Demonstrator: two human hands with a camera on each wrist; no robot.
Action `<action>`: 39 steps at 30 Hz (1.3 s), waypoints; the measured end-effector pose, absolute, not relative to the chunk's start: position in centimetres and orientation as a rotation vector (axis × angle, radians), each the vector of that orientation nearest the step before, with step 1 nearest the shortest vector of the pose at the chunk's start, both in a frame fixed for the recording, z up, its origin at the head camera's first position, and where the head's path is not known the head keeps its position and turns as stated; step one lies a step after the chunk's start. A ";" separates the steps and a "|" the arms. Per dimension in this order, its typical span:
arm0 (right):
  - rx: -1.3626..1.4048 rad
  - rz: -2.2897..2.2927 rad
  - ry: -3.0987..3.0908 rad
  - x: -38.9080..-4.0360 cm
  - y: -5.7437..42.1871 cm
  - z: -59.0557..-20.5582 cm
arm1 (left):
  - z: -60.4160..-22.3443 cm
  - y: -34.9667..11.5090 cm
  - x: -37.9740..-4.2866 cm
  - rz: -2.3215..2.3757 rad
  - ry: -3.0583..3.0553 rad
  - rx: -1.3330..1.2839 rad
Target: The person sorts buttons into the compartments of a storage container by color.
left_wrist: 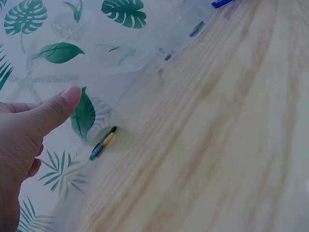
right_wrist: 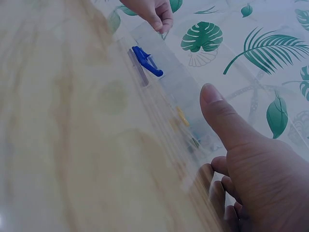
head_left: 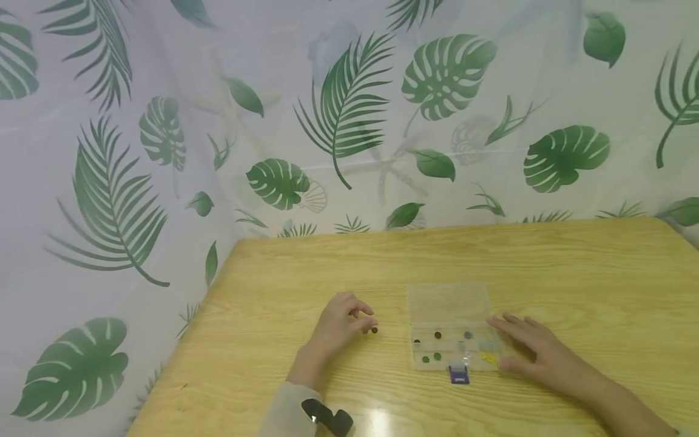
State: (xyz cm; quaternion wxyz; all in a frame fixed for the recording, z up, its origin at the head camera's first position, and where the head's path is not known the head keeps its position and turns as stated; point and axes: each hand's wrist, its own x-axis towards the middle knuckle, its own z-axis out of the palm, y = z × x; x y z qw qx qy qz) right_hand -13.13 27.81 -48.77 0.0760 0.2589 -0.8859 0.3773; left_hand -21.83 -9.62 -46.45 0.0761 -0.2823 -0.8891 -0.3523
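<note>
My left hand [head_left: 341, 325] hovers at the table left of the box, fingers loosely bent, with nothing visible between them. Just by its fingertips lie small dark disc-like pieces [head_left: 374, 331]. The left wrist view shows these as a small cluster [left_wrist: 102, 145] of dark, teal and yellow pieces, below the thumb. A clear plastic compartment box [head_left: 448, 366] has its lid [head_left: 448, 303] raised back. Inside are dark discs [head_left: 438, 335], green discs [head_left: 437, 357] and yellow pieces [head_left: 488, 357]. My right hand [head_left: 537, 352] rests along the box's right side, thumb and fingers extended.
A blue-purple latch [head_left: 459, 375] sticks out from the box's front edge. The wooden table [head_left: 306, 267] meets a leaf-printed sheet [head_left: 349, 200] at the back and left. A black strap device [head_left: 327, 417] sits on the left sleeve.
</note>
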 end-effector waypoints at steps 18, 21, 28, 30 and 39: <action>0.762 1.110 -2.676 -13.3 27.6 -48.7 | -48.0 -11.5 -22.6 -1.062 -2.766 -0.974; 0.753 1.105 -2.681 -13.2 27.5 -48.6 | -48.1 -11.5 -22.5 -0.999 -2.768 -0.985; 0.764 1.131 -2.672 -13.2 27.5 -48.5 | -47.5 -11.1 -22.3 -0.904 -2.771 -1.019; 0.759 1.131 -2.675 -13.3 27.5 -48.6 | -47.5 -11.1 -22.4 -0.894 -2.789 -1.011; 0.756 1.137 -2.687 -13.3 27.6 -48.8 | -47.5 -10.9 -22.4 -0.852 -2.779 -1.049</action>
